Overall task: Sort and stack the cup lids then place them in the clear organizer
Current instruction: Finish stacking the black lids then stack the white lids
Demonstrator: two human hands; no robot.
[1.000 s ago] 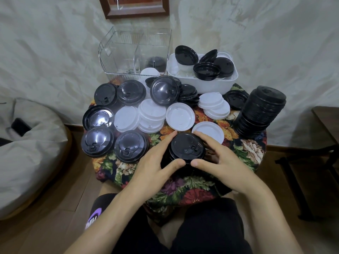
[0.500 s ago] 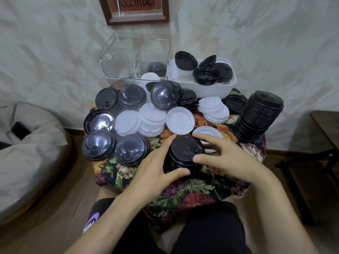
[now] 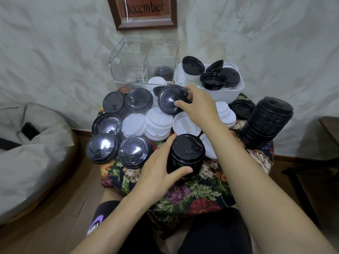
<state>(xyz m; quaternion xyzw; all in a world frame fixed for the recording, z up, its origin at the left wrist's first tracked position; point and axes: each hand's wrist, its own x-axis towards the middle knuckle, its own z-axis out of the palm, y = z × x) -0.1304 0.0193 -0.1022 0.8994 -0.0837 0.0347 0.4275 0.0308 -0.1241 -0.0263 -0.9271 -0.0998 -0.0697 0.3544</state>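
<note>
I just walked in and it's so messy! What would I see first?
Black and white plastic cup lids cover the flowery table. The left hand grips a short stack of black lids in front; the right hand pinches a shiny black domed lid before the clear plastic organizer.

Left hand (image 3: 161, 169) and right hand (image 3: 198, 107) bare, with forearms (image 3: 256, 189) uncovered all the way to the bottom edge of view. Black garment (image 3: 216, 233) over both thighs, plain on the right leg. On the left leg, a rounded purple print (image 3: 95, 224) with white lettering, partly hidden.
</note>
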